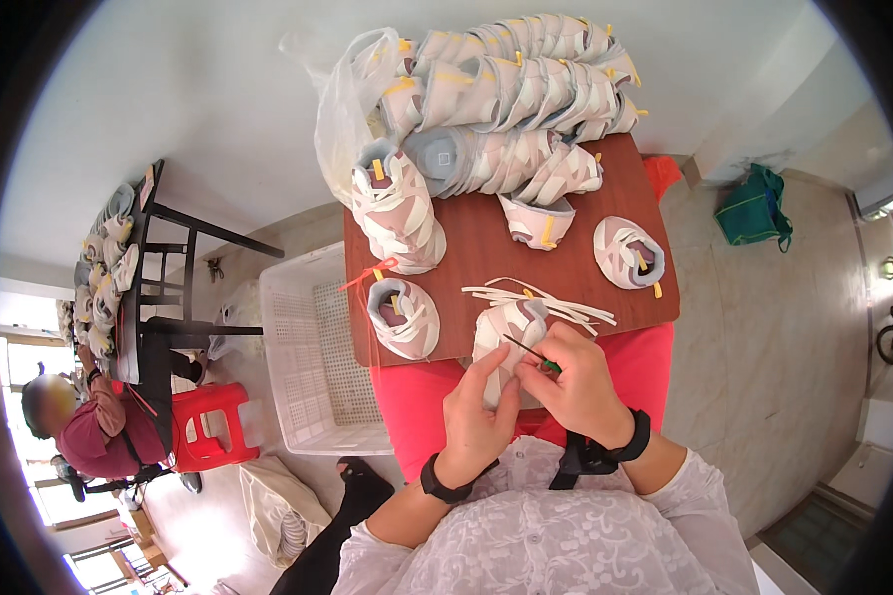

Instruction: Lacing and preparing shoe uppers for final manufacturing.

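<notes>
My left hand is closed on a pale pink and white shoe upper at the table's near edge, over my lap. My right hand grips a thin pointed hand tool with a dark shaft and a green handle. Its tip lies against the upper, close to my left index finger. Just beyond it, a bunch of loose white laces lies on the brown table. One laced upper stands left of my hands, and another upper stands to the right.
Long nested rows of shoe uppers fill the table's far side, beside a clear plastic bag. Red cord hangs off the left edge. A white crate stands at left; a person sits at another table. A green bag rests on the right floor.
</notes>
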{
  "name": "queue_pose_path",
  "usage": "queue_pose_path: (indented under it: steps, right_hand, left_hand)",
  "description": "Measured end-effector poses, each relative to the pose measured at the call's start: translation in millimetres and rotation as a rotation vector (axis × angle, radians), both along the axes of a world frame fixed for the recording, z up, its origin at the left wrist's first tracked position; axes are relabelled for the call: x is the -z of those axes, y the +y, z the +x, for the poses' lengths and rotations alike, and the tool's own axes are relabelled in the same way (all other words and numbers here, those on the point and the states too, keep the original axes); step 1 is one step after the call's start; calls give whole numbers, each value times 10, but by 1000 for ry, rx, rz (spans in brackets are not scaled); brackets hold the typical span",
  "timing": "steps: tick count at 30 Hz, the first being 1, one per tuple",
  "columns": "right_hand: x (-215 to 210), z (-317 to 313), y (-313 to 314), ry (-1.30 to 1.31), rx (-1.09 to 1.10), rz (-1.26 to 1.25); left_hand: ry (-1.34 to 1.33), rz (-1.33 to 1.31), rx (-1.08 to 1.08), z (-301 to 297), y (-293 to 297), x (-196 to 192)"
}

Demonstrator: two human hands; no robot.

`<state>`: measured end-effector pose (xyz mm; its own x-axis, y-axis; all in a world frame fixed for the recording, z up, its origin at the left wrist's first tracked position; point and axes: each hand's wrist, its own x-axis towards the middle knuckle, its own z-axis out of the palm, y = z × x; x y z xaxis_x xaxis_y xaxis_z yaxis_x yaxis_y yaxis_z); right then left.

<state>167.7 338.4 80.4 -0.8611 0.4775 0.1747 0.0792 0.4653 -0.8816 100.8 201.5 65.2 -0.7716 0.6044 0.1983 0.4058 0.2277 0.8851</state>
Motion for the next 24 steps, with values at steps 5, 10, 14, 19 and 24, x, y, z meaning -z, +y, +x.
queue_pose_path:
  steps: [5,10,14,19,24]
  right_hand:
    - [-14,5,15,24,-62,-30]
    - [-27,19,35,61,-137,-315]
    - [-29,12,44,37,-73,-184]
    - [40,55,182,117,12,5]
    - [-96,65,256,32,-129,-87]
  left_hand:
    - [-75,-2,-33,24,-14,-13]
    - [-89,3,-81,41,6,-111]
    - [-259,100,-111,-25,-73,70]
    - [-792,466,-104,-128,-89,27]
    - [-689,396,-141,-70,-104,145]
